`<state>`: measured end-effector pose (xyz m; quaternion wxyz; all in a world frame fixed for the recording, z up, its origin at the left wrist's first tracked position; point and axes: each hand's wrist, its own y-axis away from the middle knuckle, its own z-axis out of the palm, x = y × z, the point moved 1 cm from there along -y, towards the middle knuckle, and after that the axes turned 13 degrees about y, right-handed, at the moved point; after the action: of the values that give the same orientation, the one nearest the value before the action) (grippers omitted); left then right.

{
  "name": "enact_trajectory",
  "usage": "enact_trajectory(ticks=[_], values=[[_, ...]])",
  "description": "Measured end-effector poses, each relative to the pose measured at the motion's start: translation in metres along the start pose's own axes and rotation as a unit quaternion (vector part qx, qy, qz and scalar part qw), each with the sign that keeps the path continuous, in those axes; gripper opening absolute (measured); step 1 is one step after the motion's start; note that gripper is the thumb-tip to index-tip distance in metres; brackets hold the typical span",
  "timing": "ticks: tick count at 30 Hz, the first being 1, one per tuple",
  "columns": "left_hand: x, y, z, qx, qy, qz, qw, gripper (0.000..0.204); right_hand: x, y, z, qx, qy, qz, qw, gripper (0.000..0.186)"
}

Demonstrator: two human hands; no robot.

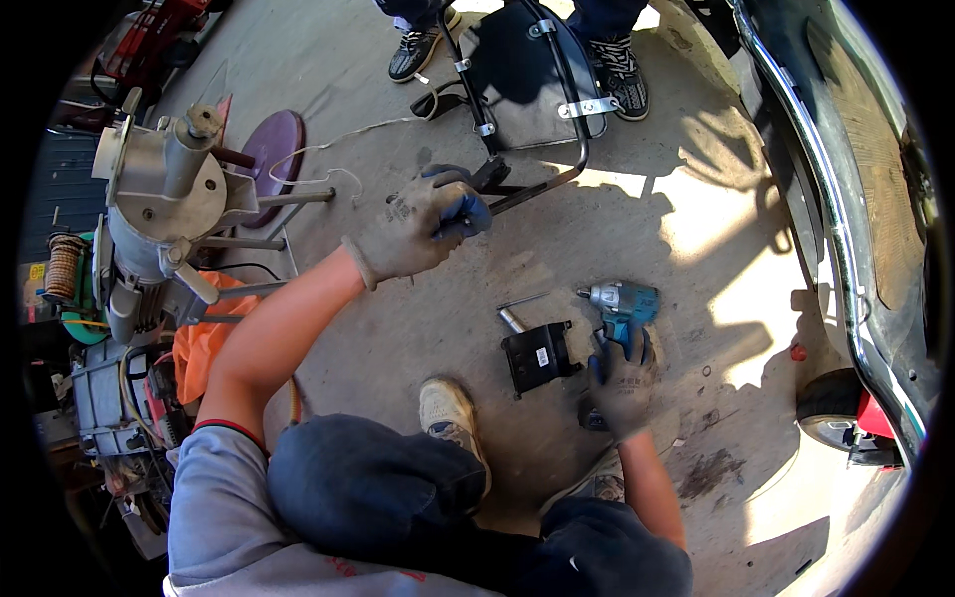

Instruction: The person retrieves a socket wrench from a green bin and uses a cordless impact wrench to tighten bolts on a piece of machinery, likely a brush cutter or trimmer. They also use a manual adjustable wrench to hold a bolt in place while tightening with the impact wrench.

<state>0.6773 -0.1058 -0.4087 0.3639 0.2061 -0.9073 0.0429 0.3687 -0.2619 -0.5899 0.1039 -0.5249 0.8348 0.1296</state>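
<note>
Metallic-nosed teal plastic drill (629,299), gloved right fingers (646,349) wrapped around its grip; left fingers (468,211) curled, contents unclear.

Before us, our right hand (624,383) is on a cordless impact driver (622,300). Just left of it, a box-shaped part (532,363) lies on the concrete floor (448,333), with a rod (524,299) beyond. Ahead, past our left hand (428,224), a tubular frame (580,154) is between us and another person's shoes (619,80). A motorised machine (159,214) stands to our left, a cloth (202,358) nearer us; a vehicle (863,189) flanks our right.
</note>
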Motion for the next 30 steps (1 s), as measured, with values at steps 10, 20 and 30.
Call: enact_trajectory(ticks=[10, 20, 30], values=[[-0.027, 0.064, -0.016, 0.293, 0.476, -0.080, 0.825, 0.024, -0.003, -0.006, -0.002, 0.005, -0.009, 0.017, 1.000, 0.034], [-0.043, 0.126, 0.066, 0.315, 0.508, -0.094, 0.796, 0.022, 0.004, -0.008, -0.001, 0.029, -0.004, 0.003, 1.000, 0.028], [-0.057, 0.169, 0.115, 0.304, 0.421, -0.142, 0.843, 0.020, -0.077, -0.068, -0.003, -0.078, -0.148, -0.120, 0.979, 0.031]])
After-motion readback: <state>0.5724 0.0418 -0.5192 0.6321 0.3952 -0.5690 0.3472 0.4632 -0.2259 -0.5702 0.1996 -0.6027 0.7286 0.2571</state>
